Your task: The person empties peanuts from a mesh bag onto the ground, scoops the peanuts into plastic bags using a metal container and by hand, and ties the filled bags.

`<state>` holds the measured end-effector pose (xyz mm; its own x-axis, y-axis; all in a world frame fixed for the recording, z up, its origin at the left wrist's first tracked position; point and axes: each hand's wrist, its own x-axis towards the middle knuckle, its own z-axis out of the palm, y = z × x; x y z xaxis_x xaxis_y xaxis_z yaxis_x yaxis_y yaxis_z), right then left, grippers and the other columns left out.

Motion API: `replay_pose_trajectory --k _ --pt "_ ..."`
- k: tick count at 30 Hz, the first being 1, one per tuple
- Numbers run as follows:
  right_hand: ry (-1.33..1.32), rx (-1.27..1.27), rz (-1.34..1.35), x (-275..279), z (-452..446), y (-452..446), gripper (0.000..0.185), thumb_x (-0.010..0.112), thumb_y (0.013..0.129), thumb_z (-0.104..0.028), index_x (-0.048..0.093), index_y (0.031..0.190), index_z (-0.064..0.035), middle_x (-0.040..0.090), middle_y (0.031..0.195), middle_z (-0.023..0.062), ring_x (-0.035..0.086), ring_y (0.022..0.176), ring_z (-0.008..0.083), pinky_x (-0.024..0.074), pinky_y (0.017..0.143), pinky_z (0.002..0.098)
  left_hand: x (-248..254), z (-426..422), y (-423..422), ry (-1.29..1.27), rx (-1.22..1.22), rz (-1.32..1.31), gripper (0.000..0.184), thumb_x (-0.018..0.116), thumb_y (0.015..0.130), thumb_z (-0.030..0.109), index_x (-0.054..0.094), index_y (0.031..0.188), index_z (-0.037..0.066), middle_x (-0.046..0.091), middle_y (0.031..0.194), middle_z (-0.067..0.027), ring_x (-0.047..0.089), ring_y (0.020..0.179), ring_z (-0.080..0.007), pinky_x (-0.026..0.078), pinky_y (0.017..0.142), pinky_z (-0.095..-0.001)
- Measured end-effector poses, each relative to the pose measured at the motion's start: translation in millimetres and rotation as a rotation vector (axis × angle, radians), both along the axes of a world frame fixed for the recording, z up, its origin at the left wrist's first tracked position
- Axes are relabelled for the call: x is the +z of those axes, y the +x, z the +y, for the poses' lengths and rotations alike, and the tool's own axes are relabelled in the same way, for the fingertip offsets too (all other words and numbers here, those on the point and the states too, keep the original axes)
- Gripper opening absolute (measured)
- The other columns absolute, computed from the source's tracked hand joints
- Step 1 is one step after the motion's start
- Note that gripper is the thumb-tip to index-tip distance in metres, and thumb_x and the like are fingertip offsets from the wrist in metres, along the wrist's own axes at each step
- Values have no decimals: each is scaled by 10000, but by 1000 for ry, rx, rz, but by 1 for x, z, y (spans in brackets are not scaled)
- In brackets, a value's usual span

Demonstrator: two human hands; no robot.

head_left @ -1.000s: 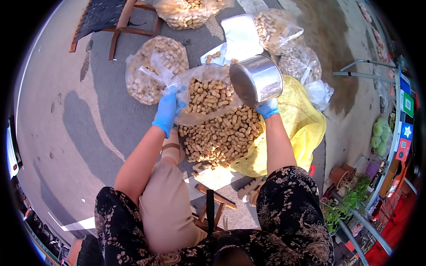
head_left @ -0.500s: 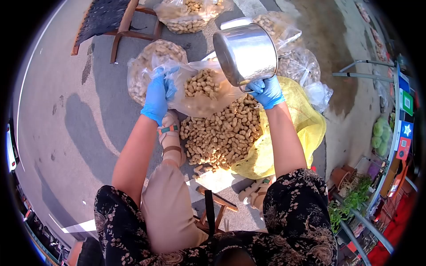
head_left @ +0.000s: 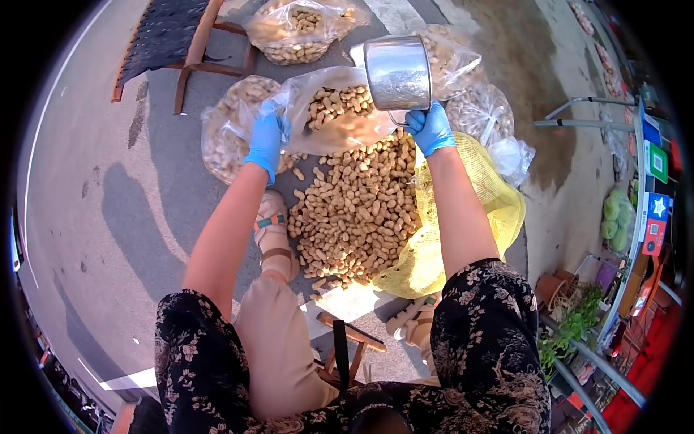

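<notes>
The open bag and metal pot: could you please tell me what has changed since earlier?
The open bag and metal pot have moved away from the person, the pot slightly left too, baring more of the peanut pile. The left hand still holds the bag, the right hand the pot's handle. The yellow net and the filled bags stayed put.

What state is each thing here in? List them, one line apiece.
Left hand: gloved, closed on the propped bag
Right hand: gloved, closed around the pot's handle
Metal pot: raised, inside hidden
Propped bag: open, part-filled with peanuts
Peanut pile: loose, unbagged
Yellow mesh sack: slumped, crumpled
</notes>
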<state>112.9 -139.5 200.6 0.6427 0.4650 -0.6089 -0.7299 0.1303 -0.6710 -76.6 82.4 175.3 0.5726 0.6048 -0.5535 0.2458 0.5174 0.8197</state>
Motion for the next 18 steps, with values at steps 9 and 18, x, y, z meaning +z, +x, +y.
replay_pose_trajectory --k 9,18 --pt "-191 -3 -382 20 -86 -33 148 480 805 -55 541 939 -40 529 652 26 420 446 86 287 404 225 2 -28 -56 -120 -594 325 1147 707 677 458 -78 1419 73 164 1437 -202 216 1309 -382 324 953 -551" --pt "-943 507 -1050 -33 -140 -83 651 514 749 -49 345 1368 -156 561 697 104 533 593 192 393 574 365 -42 -156 -99 -440 -815 824 1242 714 631 573 -142 1406 114 70 1454 -229 195 1304 -418 326 934 -619"
